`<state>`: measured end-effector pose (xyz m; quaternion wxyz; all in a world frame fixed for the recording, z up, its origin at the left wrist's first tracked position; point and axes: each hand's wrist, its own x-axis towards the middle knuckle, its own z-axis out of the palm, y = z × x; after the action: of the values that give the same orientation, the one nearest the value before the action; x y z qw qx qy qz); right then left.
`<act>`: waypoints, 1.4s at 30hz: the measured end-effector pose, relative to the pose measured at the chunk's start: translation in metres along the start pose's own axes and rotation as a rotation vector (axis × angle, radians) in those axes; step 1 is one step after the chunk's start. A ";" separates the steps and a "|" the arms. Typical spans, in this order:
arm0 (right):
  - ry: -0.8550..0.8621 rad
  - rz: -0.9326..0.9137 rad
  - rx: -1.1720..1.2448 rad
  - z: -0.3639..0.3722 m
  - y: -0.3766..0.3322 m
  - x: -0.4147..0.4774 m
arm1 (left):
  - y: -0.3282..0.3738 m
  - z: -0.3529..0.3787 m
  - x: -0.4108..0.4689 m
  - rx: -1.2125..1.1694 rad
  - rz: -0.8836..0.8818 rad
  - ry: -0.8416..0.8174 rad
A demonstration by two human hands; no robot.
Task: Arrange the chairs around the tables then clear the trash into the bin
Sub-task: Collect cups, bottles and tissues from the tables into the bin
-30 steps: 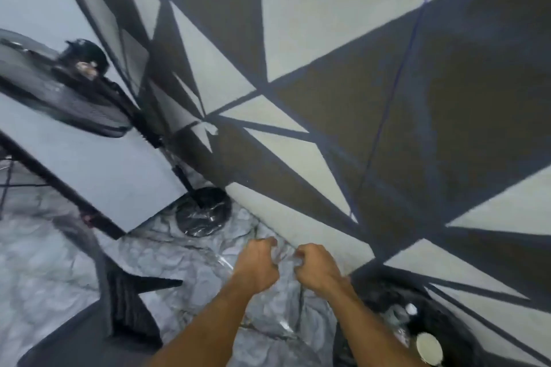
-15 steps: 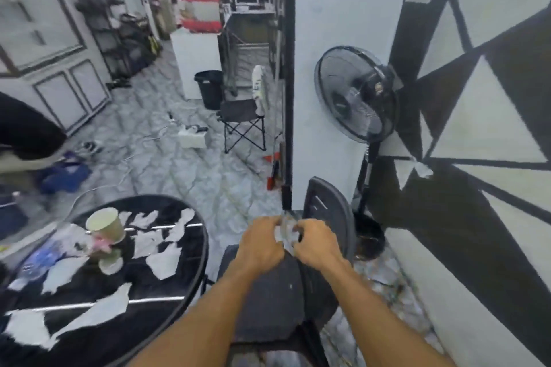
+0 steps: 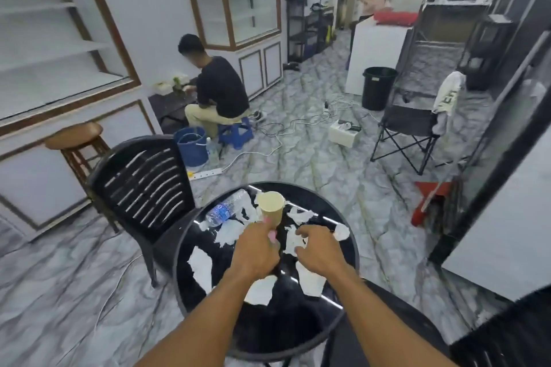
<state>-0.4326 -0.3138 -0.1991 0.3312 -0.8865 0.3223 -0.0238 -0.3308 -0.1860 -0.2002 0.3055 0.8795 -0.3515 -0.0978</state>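
Torn white paper scraps, at least seven, lie on one round black table, by one tan paper cup and one clear plastic bottle. The left hand is curled; I cannot tell around what. The right hand is loosely spread over one scrap.

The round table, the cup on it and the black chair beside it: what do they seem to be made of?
Round table: black, glossy top, perhaps glass; it mirrors light strips. Cup: matte beige, likely paper. Black chair: probably moulded plastic, with slots in a one-piece back.
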 end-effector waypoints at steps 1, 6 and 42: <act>-0.010 -0.020 0.010 0.003 -0.007 0.019 | -0.008 -0.007 0.014 -0.006 -0.028 0.013; 0.015 -0.043 0.040 0.008 -0.034 0.105 | -0.057 -0.026 0.077 0.018 -0.133 0.034; 0.139 0.308 -0.183 0.039 -0.029 0.231 | -0.132 -0.005 0.274 0.100 0.049 -0.199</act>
<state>-0.2245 -0.4107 -0.2516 0.2259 -0.8492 0.4772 -0.0046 -0.0542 -0.2952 -0.2645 0.2272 0.8706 -0.4061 -0.1595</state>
